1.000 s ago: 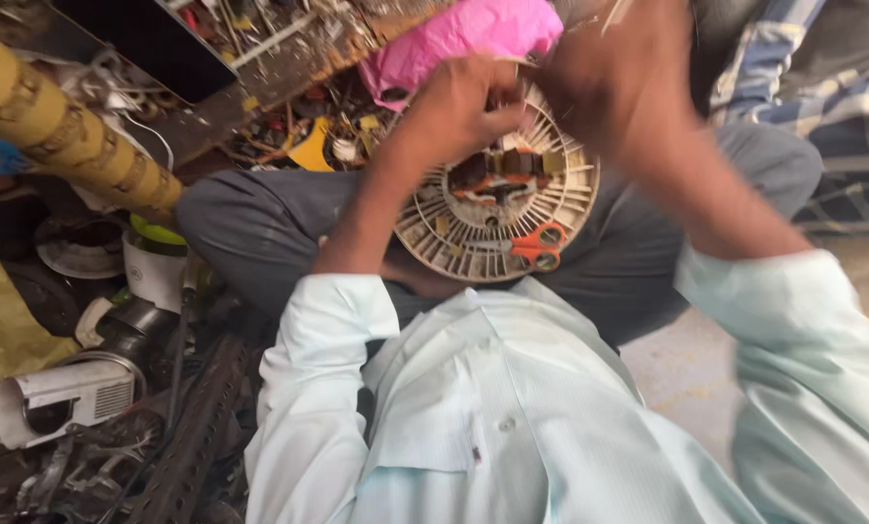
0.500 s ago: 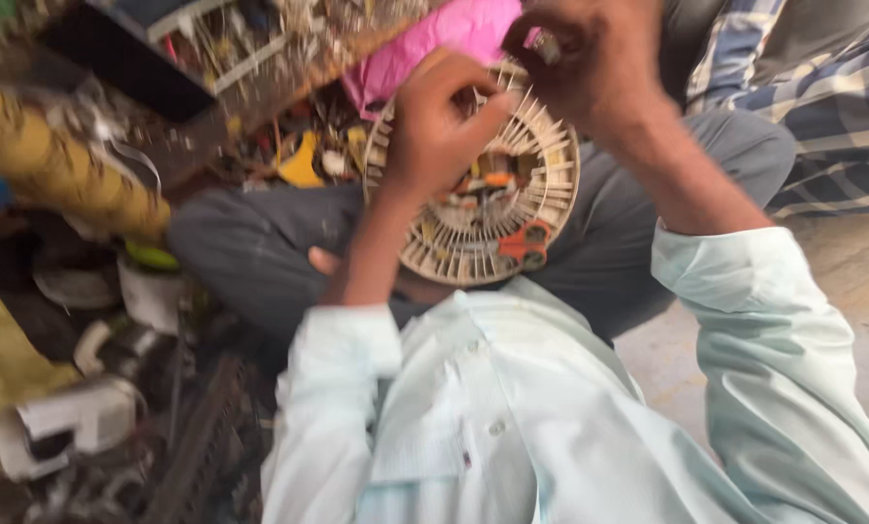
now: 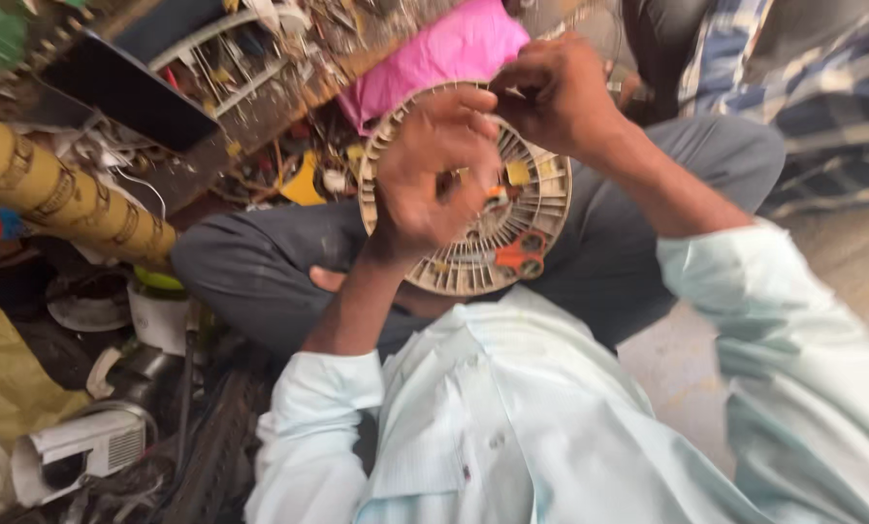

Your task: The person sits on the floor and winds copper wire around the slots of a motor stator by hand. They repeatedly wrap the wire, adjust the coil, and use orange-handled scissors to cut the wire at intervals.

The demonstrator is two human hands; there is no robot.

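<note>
**Two hands on a round slotted disc held over the lap**

The left hand (image 3: 434, 175) is clamped on the disc (image 3: 522, 238), palm across its face and fingers curled over the upper rim; this looks like the steadying grip, holding the disc tilted up toward the camera. The right hand (image 3: 556, 97) meets it at the top edge, fingertips pinched together on something small at the rim; what it pinches is too small to tell. The disc is cream, ringed with radial slots, with orange and copper-coloured parts (image 3: 520, 254) low on its face, below the left grip. It rests against the lap, between the knees of the grey trousers (image 3: 260, 272), which likely takes its weight so both hands can work on it.

Just behind the grips lies a pink bag (image 3: 449, 53). Left of them sits a heap of wires and scrap (image 3: 289, 165), a yellow patterned roll (image 3: 56, 189) and, well below, a white vented casing (image 3: 76, 451). The left palm hides much of the disc's middle. To the right of the right grip, a checked cloth (image 3: 803, 97).
</note>
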